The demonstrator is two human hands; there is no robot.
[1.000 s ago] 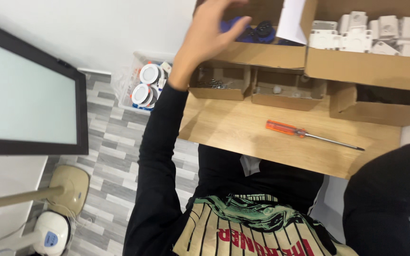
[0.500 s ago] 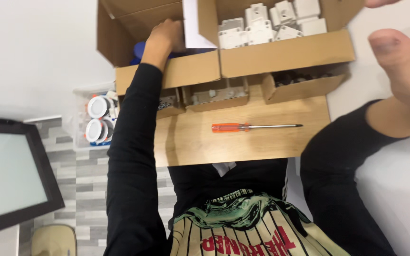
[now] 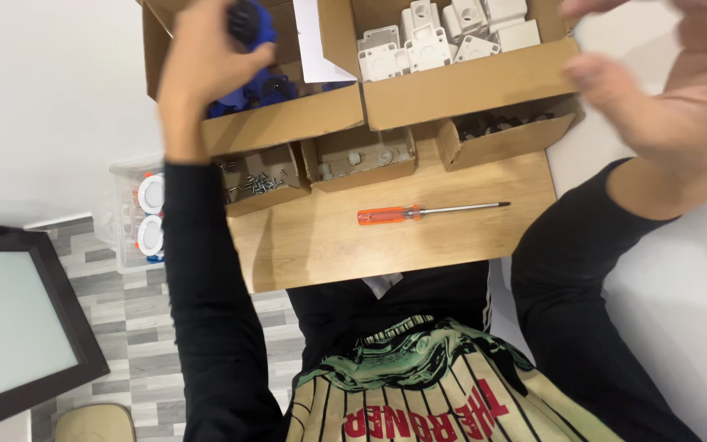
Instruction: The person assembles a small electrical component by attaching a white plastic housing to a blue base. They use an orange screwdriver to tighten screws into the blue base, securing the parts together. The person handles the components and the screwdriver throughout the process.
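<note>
Your left hand [image 3: 206, 57] lifts a blue part [image 3: 249, 23] from the cardboard box [image 3: 288, 123].
Its fingers clench the part just above that box; your right hand [image 3: 673, 90] hovers released, fingers spread, beside the box of white parts [image 3: 452, 37]. An orange screwdriver [image 3: 427, 213] lies on the surface [image 3: 329, 245].

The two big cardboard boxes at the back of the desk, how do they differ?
The left box holds blue parts, and the left hand is lifting one blue part out of it. The right box holds white plastic blocks, and the right hand hovers beside it, open and empty. Both are brown, open-topped and stand side by side.
</note>
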